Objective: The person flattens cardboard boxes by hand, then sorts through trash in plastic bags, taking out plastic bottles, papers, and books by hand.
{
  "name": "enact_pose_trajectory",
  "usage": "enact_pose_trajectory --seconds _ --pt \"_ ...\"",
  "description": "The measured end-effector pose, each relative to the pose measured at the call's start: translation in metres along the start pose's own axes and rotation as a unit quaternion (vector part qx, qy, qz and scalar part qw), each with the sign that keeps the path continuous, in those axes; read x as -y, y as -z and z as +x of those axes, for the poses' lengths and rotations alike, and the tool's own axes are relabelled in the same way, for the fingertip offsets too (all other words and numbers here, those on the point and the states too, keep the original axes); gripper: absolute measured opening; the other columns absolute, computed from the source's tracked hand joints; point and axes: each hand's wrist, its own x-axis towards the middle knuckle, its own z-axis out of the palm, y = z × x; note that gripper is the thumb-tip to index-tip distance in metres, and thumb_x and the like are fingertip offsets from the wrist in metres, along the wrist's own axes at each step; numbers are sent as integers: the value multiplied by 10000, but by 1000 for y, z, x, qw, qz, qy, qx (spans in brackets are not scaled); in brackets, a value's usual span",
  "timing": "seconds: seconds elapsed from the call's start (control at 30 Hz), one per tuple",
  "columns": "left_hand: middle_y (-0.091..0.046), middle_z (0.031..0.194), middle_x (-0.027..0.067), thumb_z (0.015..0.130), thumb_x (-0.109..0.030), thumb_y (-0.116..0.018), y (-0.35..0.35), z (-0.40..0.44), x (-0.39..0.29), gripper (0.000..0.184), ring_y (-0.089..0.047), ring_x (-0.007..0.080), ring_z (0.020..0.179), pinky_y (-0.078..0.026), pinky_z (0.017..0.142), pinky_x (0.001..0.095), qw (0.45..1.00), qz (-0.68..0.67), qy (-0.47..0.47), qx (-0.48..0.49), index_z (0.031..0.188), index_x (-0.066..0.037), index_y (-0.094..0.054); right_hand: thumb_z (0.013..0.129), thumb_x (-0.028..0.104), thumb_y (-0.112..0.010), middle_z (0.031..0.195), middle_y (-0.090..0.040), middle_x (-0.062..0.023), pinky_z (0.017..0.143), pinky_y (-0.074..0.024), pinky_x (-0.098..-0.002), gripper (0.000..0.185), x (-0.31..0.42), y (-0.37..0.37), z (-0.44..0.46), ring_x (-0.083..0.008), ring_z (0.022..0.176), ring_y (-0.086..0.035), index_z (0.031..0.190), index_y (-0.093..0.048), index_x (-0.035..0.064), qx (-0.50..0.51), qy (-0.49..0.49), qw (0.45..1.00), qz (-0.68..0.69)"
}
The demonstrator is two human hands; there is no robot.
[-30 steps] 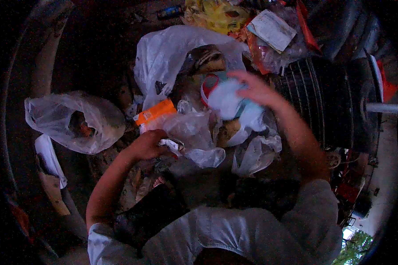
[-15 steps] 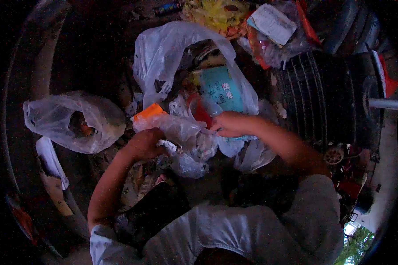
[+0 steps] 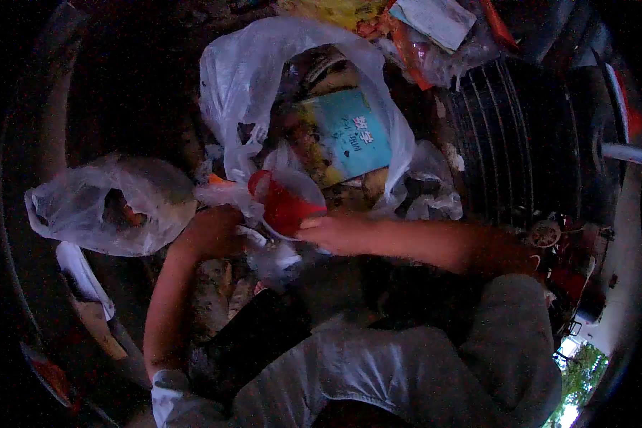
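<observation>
My right hand [image 3: 324, 232] is closed on the lower edge of a red and white round item [image 3: 287, 203], which looks like a cup or lid. Left of it my left hand [image 3: 217, 225] grips crumpled clear plastic [image 3: 267, 257] with a white piece in it; its fingers are blurred. Beyond both hands a large white plastic bag [image 3: 246, 78] lies with its mouth wide open. Inside that opening a blue and yellow booklet [image 3: 349, 135] with printed characters lies flat. A bit of orange packaging [image 3: 220, 179] shows just above my left hand.
Another clear plastic bag [image 3: 153, 200] lies at the left, with white paper [image 3: 82, 274] below it. A black ribbed cylinder [image 3: 510, 143] stands at the right. Yellow plastic [image 3: 335, 10] and a white paper packet [image 3: 435, 21] lie at the top. A small wheel [image 3: 544, 234] shows at the right.
My right hand reached down to the red and white item and moved left with it, toward my left hand. The booklet is now uncovered. The orange packaging is mostly hidden now.
</observation>
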Motion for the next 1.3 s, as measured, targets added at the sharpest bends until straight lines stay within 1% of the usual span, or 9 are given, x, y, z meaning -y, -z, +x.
enact_pose_trajectory --seconds 0.17,0.33,0.47,0.57,0.67,0.97,1.07,1.2,1.3 --pt "-551 913 142 623 -291 -634 -25 8 39 406 -522 301 888 -424 749 384 998 58 -1 -41 936 -50 -542 753 179 -529 884 -480 -94 651 -434 -357 180 9 -22 22 -271 780 -510 872 -506 46 -96 4 995 37" --pt "-559 920 147 633 -312 -633 -24 14 21 439 -542 305 862 -433 748 381 989 40 116 79 947 -24 -528 733 159 -555 825 -497 -76 631 -421 -349 140 3 5 32 -259 741 -516 823 -510 62 -217 -139 956 143" --pt "-558 932 146 642 -306 -622 -28 16 26 417 -545 312 857 -434 750 382 992 -8 114 48 934 -25 -525 732 165 -550 716 -515 -88 581 -413 -342 127 -24 -4 22 -259 671 -524 787 -517 56 -147 -80 982 89" --pt "-555 917 144 635 -285 -622 -35 19 34 378 -534 307 880 -431 759 380 987 25 141 71 905 -36 -533 748 192 -531 667 -529 -117 577 -419 -369 154 -7 42 26 -270 621 -531 795 -519 46 -102 -224 946 213" --pt "-547 913 149 624 -256 -623 -48 15 48 356 -523 304 892 -428 760 385 995 29 63 65 881 -25 -534 746 175 -510 759 -558 -168 615 -433 -413 161 -78 62 31 -322 698 -553 849 -516 51 -238 -303 923 -13" --pt "-413 1121 131 565 -156 -632 -18 -19 34 388 -415 277 1037 -364 853 387 981 133 123 -64 923 -34 -549 642 101 -555 1129 -442 -161 831 -376 -411 553 -167 116 29 -320 1022 -425 1168 -390 78 -91 -368 869 -317" --pt "-376 1167 129 538 -161 -637 -3 -28 23 400 -361 287 1090 -323 895 393 981 119 31 -151 906 -34 -545 622 139 -587 1148 -433 -150 884 -335 -412 566 -180 103 30 -312 1099 -352 1156 -410 76 -132 -351 841 -391" --pt "-345 1212 135 526 -162 -635 -21 -5 -8 447 -343 308 1108 -320 901 400 954 -276 -92 -68 942 -39 -528 611 182 -603 1126 -448 -161 889 -334 -411 551 -202 104 31 -302 1090 -373 1135 -445 118 -163 -300 853 -394" --pt "-341 1222 129 523 -137 -633 -30 1 -29 498 -321 302 1134 -314 913 393 967 -74 -217 -111 998 -53 -510 646 199 -584 1094 -472 -157 870 -353 -392 482 -173 117 36 -287 1053 -417 1112 -471 153 -44 -354 877 -322"
